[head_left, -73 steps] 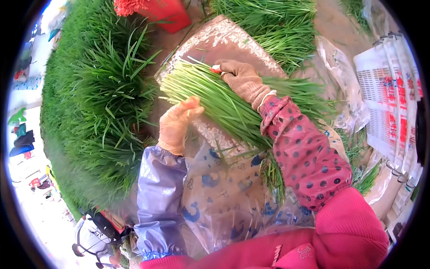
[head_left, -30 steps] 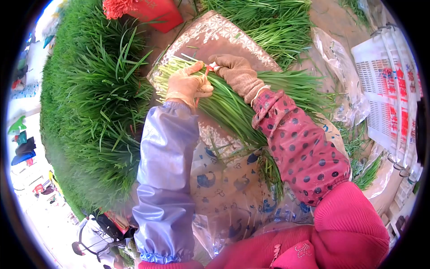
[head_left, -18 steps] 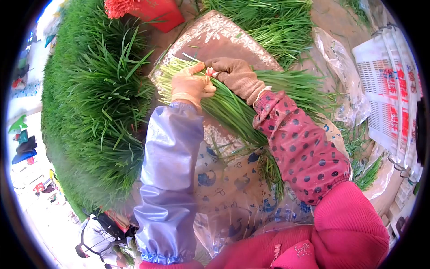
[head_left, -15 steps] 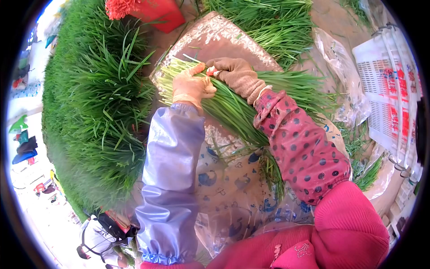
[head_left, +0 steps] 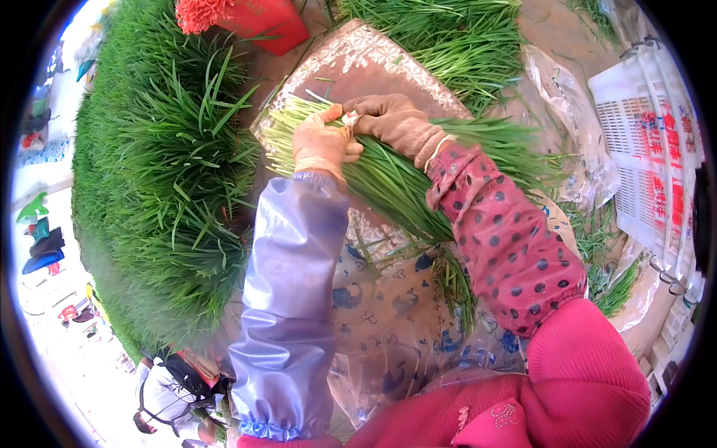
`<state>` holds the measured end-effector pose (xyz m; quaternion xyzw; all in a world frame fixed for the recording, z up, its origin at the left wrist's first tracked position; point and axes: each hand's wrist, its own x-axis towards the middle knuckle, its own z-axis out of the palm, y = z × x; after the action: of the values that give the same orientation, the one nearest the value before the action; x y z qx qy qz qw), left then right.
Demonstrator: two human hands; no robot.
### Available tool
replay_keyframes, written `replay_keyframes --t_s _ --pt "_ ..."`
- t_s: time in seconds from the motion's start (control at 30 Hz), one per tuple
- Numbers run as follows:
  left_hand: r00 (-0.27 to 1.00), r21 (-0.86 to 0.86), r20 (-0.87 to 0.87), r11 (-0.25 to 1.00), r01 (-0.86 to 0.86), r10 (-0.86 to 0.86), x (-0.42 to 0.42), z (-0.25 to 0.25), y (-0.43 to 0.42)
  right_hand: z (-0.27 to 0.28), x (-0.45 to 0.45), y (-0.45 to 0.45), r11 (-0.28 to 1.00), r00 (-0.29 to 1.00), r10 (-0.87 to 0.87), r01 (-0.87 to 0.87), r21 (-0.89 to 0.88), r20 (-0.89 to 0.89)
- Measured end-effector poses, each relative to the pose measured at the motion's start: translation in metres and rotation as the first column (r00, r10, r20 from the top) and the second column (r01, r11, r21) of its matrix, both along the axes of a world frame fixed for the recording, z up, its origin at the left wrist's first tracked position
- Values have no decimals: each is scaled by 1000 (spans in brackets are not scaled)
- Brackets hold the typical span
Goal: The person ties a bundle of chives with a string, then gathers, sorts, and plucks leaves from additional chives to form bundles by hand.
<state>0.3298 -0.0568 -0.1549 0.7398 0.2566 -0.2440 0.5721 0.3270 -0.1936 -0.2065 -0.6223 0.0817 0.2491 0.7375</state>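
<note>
A bunch of garlic chives (head_left: 399, 187) lies slantwise over a patterned board (head_left: 340, 71), its pale cut ends to the left and green leaves to the right. My left hand (head_left: 321, 142), in a pale glove, is closed round the bunch near the pale ends, thumb on top. Close beside it, my right hand (head_left: 392, 123), in a brown knitted glove, is curled over the same bunch. Its fingertips meet my left thumb and forefinger; a small pale and reddish spot shows there, too small to name. The undersides of both hands are hidden.
Stacked chives (head_left: 179, 164) form a tall wall on the left. More loose chives (head_left: 463, 52) lie at the back. A red container (head_left: 272, 26) with red strands stands top left of centre. At right are clear plastic (head_left: 571, 127) and a white crate (head_left: 635, 142). A person (head_left: 168, 396) is lower left.
My hands stay almost in place on the chives. The right fingertips have shifted slightly, and the red spot between them shows less. Both forearms have moved a little to the right.
</note>
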Motion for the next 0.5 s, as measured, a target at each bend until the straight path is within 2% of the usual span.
replay_keyframes --t_s 0.13,0.2,0.23,0.27,0.3,0.33,0.4,0.43,0.47,0.5 --pt "996 -48 89 999 -5 9 -10 -4 9 10 -8 12 997 998 -62 63 -33 20" --pt "989 -55 121 994 93 -86 -19 3 17 0 -14 19 984 981 -170 165 62 90" --pt "964 163 84 958 235 -251 -22 22 18 4 -16 18 986 973 -121 141 -94 195" --pt "962 165 85 956 244 -260 -20 24 26 5 -18 18 984 972 -130 151 -92 196" --pt "742 583 414 780 229 -527 -17 25 39 4 -20 18 969 937 -125 185 -162 325" --pt "357 854 492 520 -22 -794 -15 29 47 5 -23 19 948 890 -103 223 -228 445" --pt "408 927 281 356 118 -868 4 40 57 6 -26 19 953 906 -89 199 -231 414" --pt "390 971 152 211 114 -908 13 38 57 6 -27 19 953 895 -80 197 -229 438" --pt "389 972 152 209 109 -909 25 37 56 7 -26 18 953 883 -72 198 -228 465" --pt "423 957 -56 72 281 -904 38 34 52 8 -24 19 953 879 -73 201 -227 471"
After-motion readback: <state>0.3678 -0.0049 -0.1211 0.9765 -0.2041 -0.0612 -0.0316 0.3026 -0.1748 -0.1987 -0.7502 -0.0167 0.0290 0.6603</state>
